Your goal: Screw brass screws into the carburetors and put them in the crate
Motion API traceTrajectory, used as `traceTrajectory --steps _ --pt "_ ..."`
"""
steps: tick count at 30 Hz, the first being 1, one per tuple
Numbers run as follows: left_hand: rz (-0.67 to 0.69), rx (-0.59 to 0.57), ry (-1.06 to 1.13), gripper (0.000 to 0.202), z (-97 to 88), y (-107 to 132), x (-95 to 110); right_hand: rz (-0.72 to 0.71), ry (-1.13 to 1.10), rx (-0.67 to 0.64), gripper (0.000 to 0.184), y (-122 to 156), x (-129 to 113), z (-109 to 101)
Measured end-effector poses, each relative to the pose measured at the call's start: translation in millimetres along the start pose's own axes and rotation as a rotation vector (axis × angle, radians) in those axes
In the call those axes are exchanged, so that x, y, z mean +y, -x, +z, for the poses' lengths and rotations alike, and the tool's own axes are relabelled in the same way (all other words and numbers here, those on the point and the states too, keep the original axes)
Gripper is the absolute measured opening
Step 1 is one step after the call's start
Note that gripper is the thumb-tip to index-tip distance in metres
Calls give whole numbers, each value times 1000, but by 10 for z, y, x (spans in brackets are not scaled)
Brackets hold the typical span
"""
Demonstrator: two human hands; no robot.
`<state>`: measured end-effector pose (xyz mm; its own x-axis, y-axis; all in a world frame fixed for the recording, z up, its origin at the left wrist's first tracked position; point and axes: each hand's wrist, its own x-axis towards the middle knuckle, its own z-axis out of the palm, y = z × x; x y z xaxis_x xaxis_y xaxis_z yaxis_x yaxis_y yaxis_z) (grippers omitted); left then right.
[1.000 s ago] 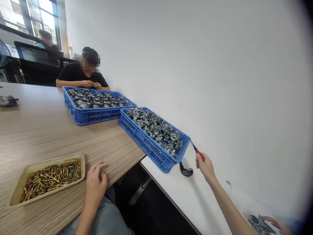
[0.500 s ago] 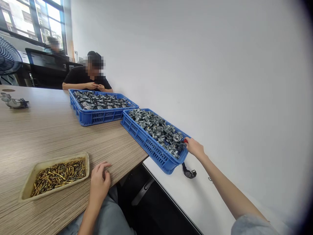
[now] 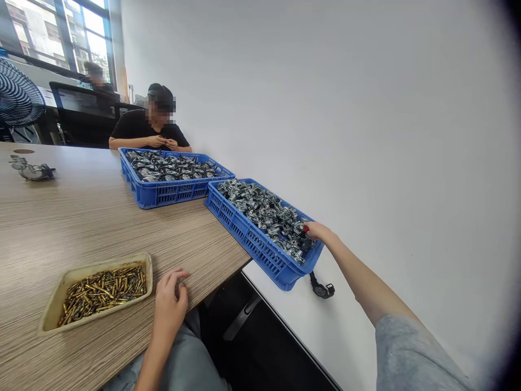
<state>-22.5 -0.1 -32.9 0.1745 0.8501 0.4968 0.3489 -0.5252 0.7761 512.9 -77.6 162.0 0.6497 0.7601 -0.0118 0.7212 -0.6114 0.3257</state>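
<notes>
This looks like an office used as a small assembly workroom. A long wood-grain table carries two blue crates heaped with small metal parts and a tan tray of brass pieces. Beyond the table's far end are a seated co-worker, black office chairs, a fan and large windows.

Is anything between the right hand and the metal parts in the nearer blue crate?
Nothing visible. The right hand is already over the nearer blue crate, holding a red-handled tool right at the metal parts. The left hand rests apart on the wooden table.
</notes>
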Motion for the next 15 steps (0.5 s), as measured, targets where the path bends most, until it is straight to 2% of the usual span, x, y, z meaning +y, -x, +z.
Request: traceTrajectory --steps 3,9,15 --pt "-3 6 5 27 -4 -3 15 49 112 -88 38 -43 -14 -9" --pt "1 -7 0 28 -8 5 10 62 255 -26 37 55 -38 130" --pt "10 -15 -4 27 0 13 3 -6 230 -27 37 -2 20 259"
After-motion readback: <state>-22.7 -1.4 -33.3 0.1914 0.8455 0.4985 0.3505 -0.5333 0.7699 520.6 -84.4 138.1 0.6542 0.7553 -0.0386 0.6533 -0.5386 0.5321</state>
